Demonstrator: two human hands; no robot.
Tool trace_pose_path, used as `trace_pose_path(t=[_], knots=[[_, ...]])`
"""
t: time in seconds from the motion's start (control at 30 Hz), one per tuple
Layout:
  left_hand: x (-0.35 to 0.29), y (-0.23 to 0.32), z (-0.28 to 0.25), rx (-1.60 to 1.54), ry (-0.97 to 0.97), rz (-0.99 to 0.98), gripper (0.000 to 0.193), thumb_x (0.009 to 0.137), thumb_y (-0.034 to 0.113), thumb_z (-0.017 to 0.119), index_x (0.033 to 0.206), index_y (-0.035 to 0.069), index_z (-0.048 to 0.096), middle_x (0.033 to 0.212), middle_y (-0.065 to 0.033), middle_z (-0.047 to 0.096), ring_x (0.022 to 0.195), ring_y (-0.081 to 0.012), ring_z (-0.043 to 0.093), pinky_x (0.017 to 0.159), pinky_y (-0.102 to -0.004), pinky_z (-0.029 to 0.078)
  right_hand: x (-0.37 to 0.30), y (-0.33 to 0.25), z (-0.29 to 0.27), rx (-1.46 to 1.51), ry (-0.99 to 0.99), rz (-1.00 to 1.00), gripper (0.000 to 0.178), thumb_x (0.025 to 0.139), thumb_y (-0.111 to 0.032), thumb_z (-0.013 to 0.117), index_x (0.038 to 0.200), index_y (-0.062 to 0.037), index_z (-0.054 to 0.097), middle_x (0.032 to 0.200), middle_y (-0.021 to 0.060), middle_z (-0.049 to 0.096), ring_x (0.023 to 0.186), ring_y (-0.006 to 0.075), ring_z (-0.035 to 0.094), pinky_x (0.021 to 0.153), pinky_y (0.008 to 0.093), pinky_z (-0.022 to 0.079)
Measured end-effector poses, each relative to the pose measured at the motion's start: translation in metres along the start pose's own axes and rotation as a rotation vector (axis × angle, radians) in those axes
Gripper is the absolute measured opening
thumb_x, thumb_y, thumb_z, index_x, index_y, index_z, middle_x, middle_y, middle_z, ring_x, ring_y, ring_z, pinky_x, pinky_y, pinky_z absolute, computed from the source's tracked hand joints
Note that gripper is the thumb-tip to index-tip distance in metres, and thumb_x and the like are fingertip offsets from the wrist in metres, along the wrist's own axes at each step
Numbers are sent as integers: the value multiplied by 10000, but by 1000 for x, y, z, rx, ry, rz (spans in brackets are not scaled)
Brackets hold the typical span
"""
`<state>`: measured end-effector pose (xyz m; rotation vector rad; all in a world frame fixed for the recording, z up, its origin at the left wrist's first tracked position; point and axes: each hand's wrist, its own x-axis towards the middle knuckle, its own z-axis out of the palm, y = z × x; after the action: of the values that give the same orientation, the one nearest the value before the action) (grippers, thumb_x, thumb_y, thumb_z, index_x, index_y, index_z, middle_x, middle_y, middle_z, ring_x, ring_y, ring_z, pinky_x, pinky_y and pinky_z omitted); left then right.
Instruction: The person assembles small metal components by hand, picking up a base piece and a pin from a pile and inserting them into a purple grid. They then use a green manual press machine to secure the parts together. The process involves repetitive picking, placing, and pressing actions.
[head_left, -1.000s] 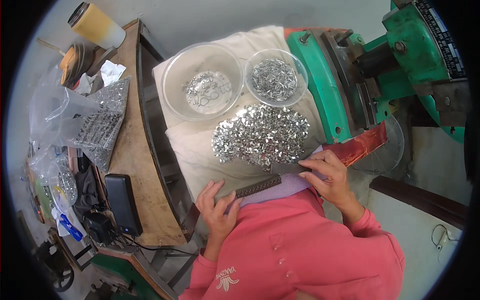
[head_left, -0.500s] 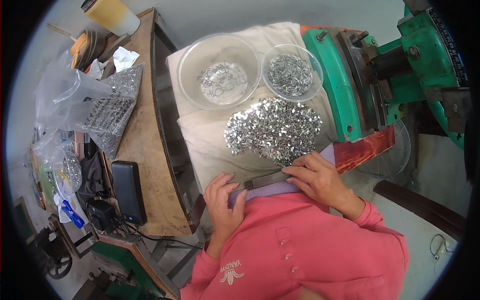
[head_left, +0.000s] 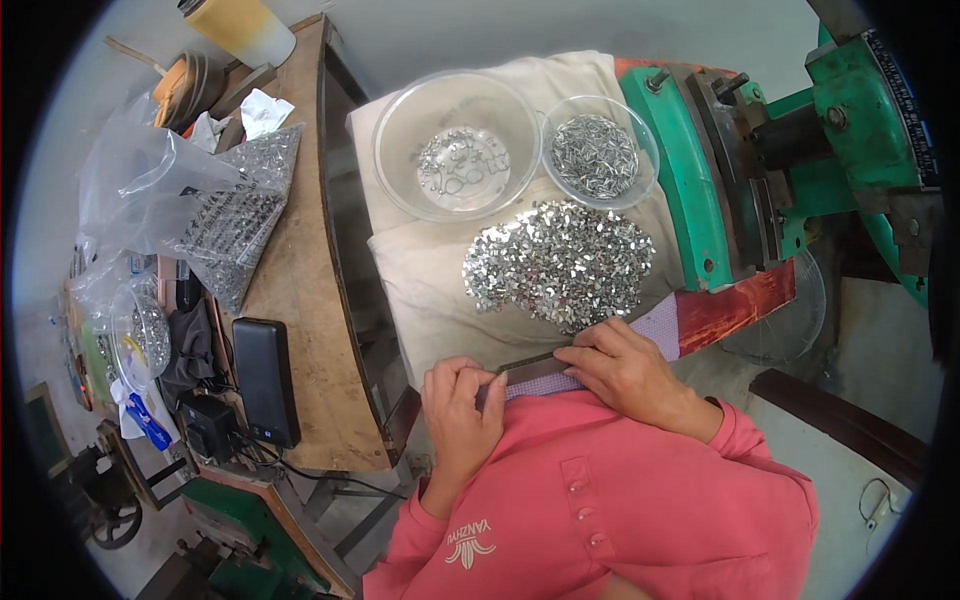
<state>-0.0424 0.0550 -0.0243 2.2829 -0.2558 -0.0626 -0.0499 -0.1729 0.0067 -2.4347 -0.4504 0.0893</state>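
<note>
Spanning the gap between both hands, a narrow dark strip (head_left: 530, 366) lies along the near edge of the cloth-covered surface (head_left: 425, 290), its long axis running left to right, the right end slightly farther from the body. The left hand (head_left: 462, 412) holds the left end, thumb and fingers narrowly set; the right hand (head_left: 632, 374) pinches the right end, its fingers partly hiding it. Beyond the strip lies a pile of shiny metal pieces (head_left: 560, 265), mid-surface; the right hand is the nearer, just beside the pile's near side. Toward the far left corner stands a large clear tub (head_left: 391, 150), beside a smaller bowl of pins (head_left: 650, 168). A green machine (head_left: 672, 170) bounds the right; purple checked fabric (head_left: 658, 326) lies beneath the strip.
</note>
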Motion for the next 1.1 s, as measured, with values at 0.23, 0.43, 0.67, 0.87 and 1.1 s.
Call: trace_pose_path(t=[0.23,0.43,0.67,0.87,1.1], knots=[[0,1,3,27,-27,0,137,806,153,752,819,85,633,960,-61,583,878,-272,539,766,-386,397,-11,3,0,53,143,108,339,727,-112,819,1048,-58,724,933,86,624,824,256,615,689,340,519],[3,2,4,7,-30,4,169,789,174,765,887,85,660,970,-76,585,900,-291,554,787,-390,421,-19,14,8,-7,216,145,277,751,-153,814,998,-57,733,860,76,614,787,253,608,670,348,507],[2,-8,-8,-18,-171,205,280,793,190,750,1035,73,671,1036,-71,605,963,-271,570,828,-383,435,-35,31,23,14,306,-108,320,661,-78,853,961,-75,739,877,73,653,772,256,610,662,356,491],[-3,-10,-17,64,-101,364,225,843,200,695,1036,88,667,1048,-17,609,977,-196,565,817,-347,399,-31,21,23,20,272,-124,363,667,-8,822,1009,-60,712,855,79,646,758,270,600,654,358,479],[17,-15,-28,237,-204,440,248,824,198,713,1044,92,670,1022,-19,629,943,-197,582,787,-347,411,-15,17,22,70,185,-44,276,710,-58,798,973,-88,723,792,77,612,739,265,593,629,361,479]])
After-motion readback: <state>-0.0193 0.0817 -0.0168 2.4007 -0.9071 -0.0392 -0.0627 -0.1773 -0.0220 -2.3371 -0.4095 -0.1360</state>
